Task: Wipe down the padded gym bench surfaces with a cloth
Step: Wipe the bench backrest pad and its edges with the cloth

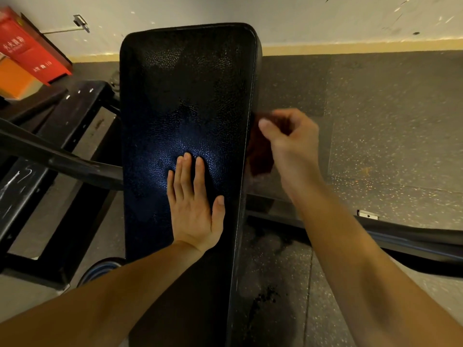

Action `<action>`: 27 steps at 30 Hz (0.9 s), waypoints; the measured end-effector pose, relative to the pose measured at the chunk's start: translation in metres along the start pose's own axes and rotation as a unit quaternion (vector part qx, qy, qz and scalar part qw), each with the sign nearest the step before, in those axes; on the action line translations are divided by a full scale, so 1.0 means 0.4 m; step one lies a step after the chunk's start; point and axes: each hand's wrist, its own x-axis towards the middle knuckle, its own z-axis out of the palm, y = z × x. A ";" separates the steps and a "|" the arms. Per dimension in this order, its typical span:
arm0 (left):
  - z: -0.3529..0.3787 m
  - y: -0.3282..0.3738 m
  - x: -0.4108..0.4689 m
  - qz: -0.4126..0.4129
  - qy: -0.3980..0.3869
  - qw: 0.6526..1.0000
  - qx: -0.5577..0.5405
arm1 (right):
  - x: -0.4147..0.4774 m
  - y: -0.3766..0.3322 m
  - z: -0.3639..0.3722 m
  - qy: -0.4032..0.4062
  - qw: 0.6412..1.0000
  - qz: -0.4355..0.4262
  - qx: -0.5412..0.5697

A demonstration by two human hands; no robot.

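A red box [27, 46] stood far left, contents unseen. Our left hand [194, 204] pressed flat, fingers [186, 171] straight, on the black bench [185, 83]; our right hand [288, 144] clenched a dark cloth [259, 151] against its right edge.

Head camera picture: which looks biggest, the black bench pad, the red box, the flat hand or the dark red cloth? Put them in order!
Largest: bench pad.
Then red box and left hand, about alike; the box is farther and cut off.
Smallest: cloth, partly hidden by the right hand.
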 end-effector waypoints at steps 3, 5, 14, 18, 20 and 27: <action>0.001 -0.002 0.001 -0.001 -0.001 1.000 0.001 | -0.049 0.046 0.013 -0.010 1.000 0.011 0.014; 0.001 -0.002 0.001 0.001 -0.002 1.000 0.002 | -0.158 0.121 -0.020 -0.085 0.993 0.068 -0.049; -0.003 0.001 0.002 0.001 0.001 1.000 0.002 | -0.107 0.087 -0.002 -0.023 1.000 0.019 -0.010; 0.001 -0.001 -0.001 0.009 0.005 1.000 0.003 | -0.284 0.203 -0.048 -0.179 0.970 0.145 -0.080; 0.000 -0.001 -0.002 0.009 0.008 1.000 0.005 | -0.312 0.219 -0.068 -0.255 0.934 0.192 -0.163; 0.000 -0.003 -0.001 0.014 0.009 1.000 0.008 | -0.159 0.114 -0.008 -0.043 0.999 0.017 -0.020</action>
